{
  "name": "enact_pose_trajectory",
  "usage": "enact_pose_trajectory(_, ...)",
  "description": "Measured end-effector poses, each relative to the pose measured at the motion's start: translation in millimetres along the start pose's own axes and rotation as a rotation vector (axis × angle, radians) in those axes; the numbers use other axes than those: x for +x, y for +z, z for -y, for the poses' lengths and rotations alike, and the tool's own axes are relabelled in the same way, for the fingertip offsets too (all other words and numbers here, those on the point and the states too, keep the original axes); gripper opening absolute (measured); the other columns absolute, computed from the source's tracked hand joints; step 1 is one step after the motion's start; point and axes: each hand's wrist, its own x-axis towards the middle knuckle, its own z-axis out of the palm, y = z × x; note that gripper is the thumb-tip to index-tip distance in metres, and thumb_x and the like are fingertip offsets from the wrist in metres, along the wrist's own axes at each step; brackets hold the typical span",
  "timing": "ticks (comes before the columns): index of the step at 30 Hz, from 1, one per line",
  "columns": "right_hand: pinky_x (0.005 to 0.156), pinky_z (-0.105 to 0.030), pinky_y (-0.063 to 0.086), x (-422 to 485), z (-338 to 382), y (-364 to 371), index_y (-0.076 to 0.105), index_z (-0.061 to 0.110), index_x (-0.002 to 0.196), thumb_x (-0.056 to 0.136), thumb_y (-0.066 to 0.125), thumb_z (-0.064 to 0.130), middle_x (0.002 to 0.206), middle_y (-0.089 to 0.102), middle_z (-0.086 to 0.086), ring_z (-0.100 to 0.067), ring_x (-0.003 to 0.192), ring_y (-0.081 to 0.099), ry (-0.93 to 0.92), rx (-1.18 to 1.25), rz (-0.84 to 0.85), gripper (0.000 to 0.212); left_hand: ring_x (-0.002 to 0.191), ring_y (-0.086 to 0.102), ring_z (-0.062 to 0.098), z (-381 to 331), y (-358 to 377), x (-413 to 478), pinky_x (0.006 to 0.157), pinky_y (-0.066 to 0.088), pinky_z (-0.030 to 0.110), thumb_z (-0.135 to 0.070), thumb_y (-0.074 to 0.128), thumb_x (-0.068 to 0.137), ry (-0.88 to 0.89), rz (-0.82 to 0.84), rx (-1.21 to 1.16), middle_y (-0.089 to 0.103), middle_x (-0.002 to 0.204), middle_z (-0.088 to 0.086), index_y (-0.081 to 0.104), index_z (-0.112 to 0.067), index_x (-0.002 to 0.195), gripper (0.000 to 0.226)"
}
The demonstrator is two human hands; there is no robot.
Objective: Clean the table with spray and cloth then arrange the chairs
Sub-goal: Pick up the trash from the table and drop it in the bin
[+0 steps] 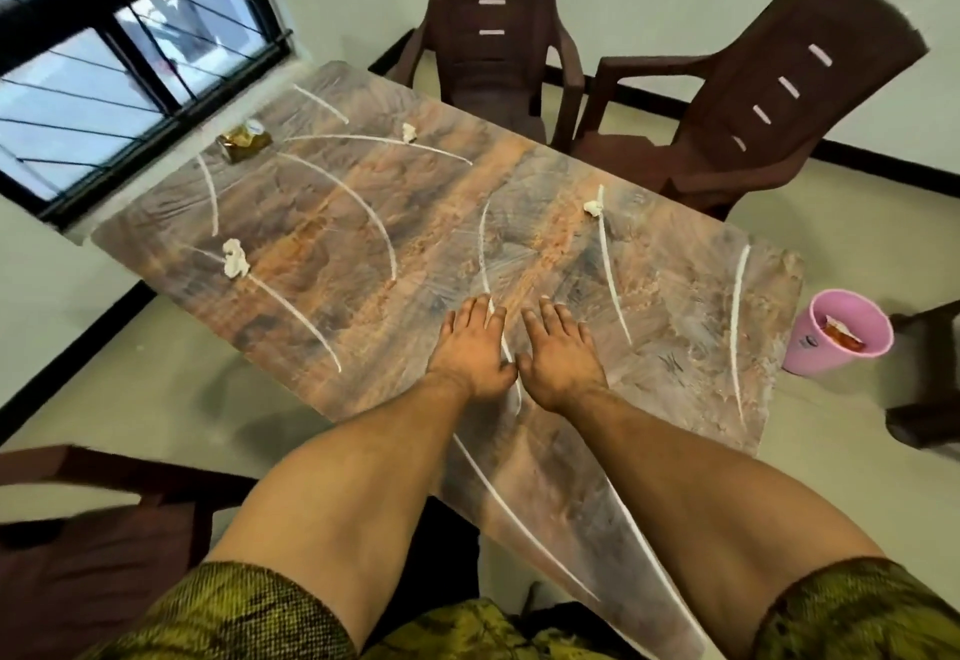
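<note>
One marble-patterned table (363,223) fills mid-frame, its long axis running from lower right to upper left. On its near part the left hand (470,347) and right hand (558,353) lie flat side by side, fingers straight, holding nothing. Crumpled paper wads (235,258) and a gold wrapper (244,141) lie beyond, mostly up and left. No spray or cloth shows. At right, a pink bin (810,347) holds a red-and-white packet (841,336). Brown plastic chairs (753,103) stand around.

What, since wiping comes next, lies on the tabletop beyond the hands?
Beyond the left hand and right hand, three white wads lie on the table: left wad, right wad, far wad, plus a golden wrapper.
</note>
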Motion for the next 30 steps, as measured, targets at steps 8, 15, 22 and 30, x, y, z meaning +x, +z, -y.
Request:
enact_pose_trajectory(8,0.123,-0.049,0.003,124,-9,-15,0.004,0.024,0.16,0.102,0.036,0.042,0.168,-0.006,-0.004,-0.026,0.154,-0.005,0.195,0.082,0.101,0.068,0.156,-0.001,0.03,66,-36,120,0.126,0.003,0.051,-0.049,0.044,0.097,0.181,0.084,0.039,0.002,0.169,0.012,0.009,-0.014,0.161,0.081)
enact_pose_trajectory(15,0.121,-0.054,0.005,267,-37,-50,-0.002,0.024,0.16,0.1,0.039,0.042,0.167,-0.01,-0.007,-0.036,0.153,-0.003,0.499,0.118,0.084,0.074,0.155,0.0,0.033,158,-84,238,0.126,0.002,0.049,-0.049,0.047,0.096,0.349,0.179,0.117,-0.002,0.169,0.014,0.007,-0.01,0.16,0.085)
enact_pose_trajectory(22,0.121,-0.058,0.005,335,-66,-75,-0.001,0.027,0.159,0.094,0.06,0.032,0.167,-0.011,-0.006,-0.039,0.152,-0.005,0.718,0.084,0.096,0.09,0.155,-0.001,0.033,222,-117,319,0.126,0.002,0.048,-0.049,0.049,0.097,0.338,0.159,0.202,-0.003,0.168,0.015,0.007,-0.01,0.161,0.086)
enact_pose_trajectory(30,0.098,-0.052,0.049,346,-63,-49,0.057,0.019,0.13,0.094,0.054,0.016,0.133,0.047,-0.012,-0.037,0.123,0.044,0.752,-0.035,0.002,0.036,0.155,0.0,0.034,240,-135,379,0.126,0.008,0.048,-0.047,0.052,0.096,0.32,0.147,0.206,-0.001,0.168,0.014,0.007,-0.009,0.16,0.086)
